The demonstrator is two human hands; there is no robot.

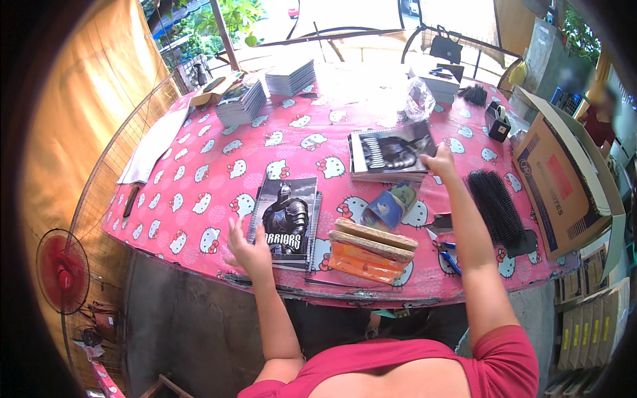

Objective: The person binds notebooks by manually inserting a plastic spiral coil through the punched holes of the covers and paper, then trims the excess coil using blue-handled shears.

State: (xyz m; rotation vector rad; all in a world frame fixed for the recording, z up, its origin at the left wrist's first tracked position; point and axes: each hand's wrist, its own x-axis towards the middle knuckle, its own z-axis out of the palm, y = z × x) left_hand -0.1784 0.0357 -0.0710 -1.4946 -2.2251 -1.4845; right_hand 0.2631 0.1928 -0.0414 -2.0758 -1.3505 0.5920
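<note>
My right hand [438, 162] grips the right edge of a spiral notebook [393, 148] with a dark armoured figure on its cover. This notebook lies slightly askew on top of a stack of notebooks. My left hand [248, 249] is open, fingers spread, at the left edge of another small notebook stack [286, 213]; whether it touches is unclear. An armoured knight is on that stack's top cover. Between the two stacks lie a blue and olive cloth item [390, 207] and an orange plastic-wrapped bundle [367, 262] with brown strips [375, 240] along it.
Black spiral binding coils [494, 209] and blue-handled pliers [450, 259] lie to the right, near a large cardboard box [554, 176]. Further notebook stacks [240, 105] stand at the far left of the pink patterned table. A red fan [63, 272] is at left.
</note>
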